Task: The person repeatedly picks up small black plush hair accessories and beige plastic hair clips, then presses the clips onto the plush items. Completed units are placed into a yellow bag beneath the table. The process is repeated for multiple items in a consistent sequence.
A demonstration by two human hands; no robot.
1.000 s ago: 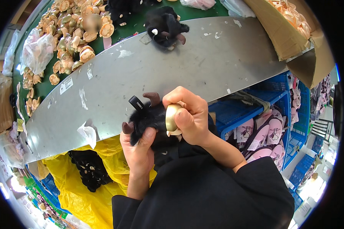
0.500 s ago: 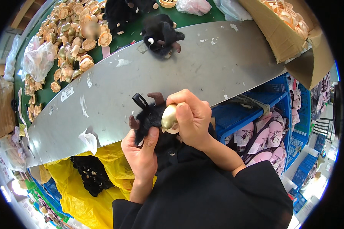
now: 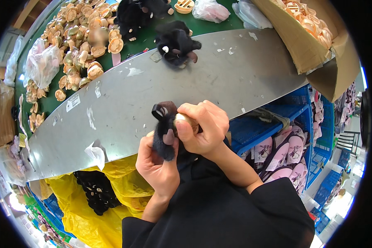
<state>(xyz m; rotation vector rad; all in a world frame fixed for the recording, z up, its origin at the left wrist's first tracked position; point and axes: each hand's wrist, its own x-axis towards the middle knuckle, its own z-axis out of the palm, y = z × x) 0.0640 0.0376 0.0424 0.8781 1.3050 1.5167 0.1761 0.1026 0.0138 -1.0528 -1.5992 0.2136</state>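
Hands have shifted a bit toward frame centre since half a second ago. Right hand (image 3: 204, 128) pinches a tan plastic piece (image 3: 185, 120) into the black plush toy (image 3: 165, 134); left hand (image 3: 157, 165) cups it from below, lower centre, over the grey metal table (image 3: 124, 103). I judge the plush light and squashy: grip the body, not the fur.

Your hands grip a fuzzy black plush piece (image 3: 164, 138) around a smooth tan plastic part (image 3: 186, 120); under it lies the dull, scuffed metal tabletop (image 3: 124, 99), beside it matt brown cardboard (image 3: 318, 58), below it a crinkled glossy yellow plastic bag (image 3: 87, 215)
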